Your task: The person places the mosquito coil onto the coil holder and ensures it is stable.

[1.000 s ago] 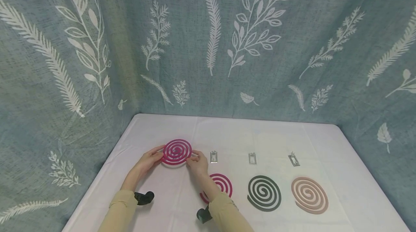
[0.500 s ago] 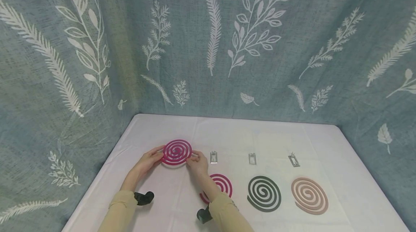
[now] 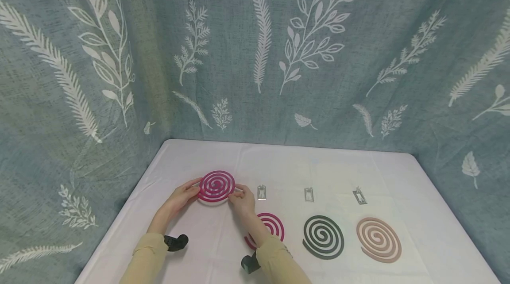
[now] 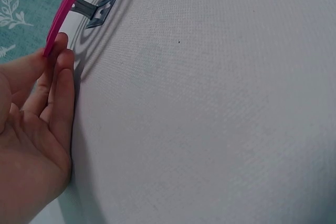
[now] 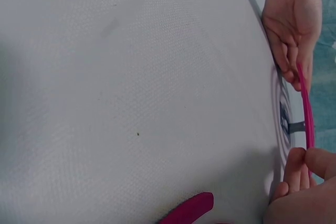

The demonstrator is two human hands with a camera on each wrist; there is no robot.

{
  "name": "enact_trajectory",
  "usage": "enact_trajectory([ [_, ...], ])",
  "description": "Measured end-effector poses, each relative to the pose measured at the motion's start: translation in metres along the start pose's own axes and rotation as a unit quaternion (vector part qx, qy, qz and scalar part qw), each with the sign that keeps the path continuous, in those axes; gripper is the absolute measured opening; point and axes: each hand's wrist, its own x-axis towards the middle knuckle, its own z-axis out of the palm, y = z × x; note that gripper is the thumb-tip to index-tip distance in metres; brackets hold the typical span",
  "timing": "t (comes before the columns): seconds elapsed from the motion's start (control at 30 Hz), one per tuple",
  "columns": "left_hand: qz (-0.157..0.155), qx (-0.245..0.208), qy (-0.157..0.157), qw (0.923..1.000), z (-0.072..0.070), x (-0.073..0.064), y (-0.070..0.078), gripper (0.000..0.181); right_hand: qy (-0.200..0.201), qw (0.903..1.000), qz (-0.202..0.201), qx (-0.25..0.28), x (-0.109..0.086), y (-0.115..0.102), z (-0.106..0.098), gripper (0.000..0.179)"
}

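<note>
A pink mosquito coil (image 3: 216, 184) is held level above the white table at the left. My left hand (image 3: 181, 196) pinches its left edge between thumb and fingers, while my right hand (image 3: 244, 202) pinches the right edge. Seen side-on in the left wrist view, the coil (image 4: 62, 17) sits over a small metal stand (image 4: 102, 11) whose flat base is on the tabletop. The right wrist view also shows the stand (image 5: 295, 127) under the middle of the coil (image 5: 307, 111). Whether the stand's tip goes into the coil's centre is hard to tell.
Three metal stands, left (image 3: 261, 192), middle (image 3: 309, 194) and right (image 3: 360, 196), lie in a row. In front are another pink coil (image 3: 275, 221), partly behind my right forearm, a dark green coil (image 3: 323, 236) and a tan coil (image 3: 378, 239). Patterned curtain (image 3: 239, 54) borders the table.
</note>
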Motion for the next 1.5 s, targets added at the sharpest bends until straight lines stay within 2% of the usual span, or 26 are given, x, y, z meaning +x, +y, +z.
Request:
enact_trajectory([
  [0.43, -0.001, 0.001, 0.004, 1.0000, -0.0024, -0.0006, 0.0014, 0.053, 0.000, 0.9999, 0.010, 0.002, -0.0009, -0.0029, 0.0007, 0.038],
  [0.8, 0.005, -0.025, 0.002, 0.9997, -0.0047, -0.0010, 0.0016, 0.053, -0.004, 1.0000, 0.005, -0.001, -0.0020, -0.0055, 0.0004, 0.039],
  [1.03, -0.004, -0.012, 0.009, 0.9999, -0.0031, -0.0014, 0.0012, 0.052, -0.005, 1.0000, 0.008, 0.002, -0.0027, -0.0055, -0.0001, 0.039],
  [1.5, -0.008, -0.027, 0.010, 0.9995, -0.0021, 0.0008, 0.0004, 0.052, 0.003, 0.9999, 0.012, -0.001, 0.0004, -0.0022, 0.0006, 0.038],
])
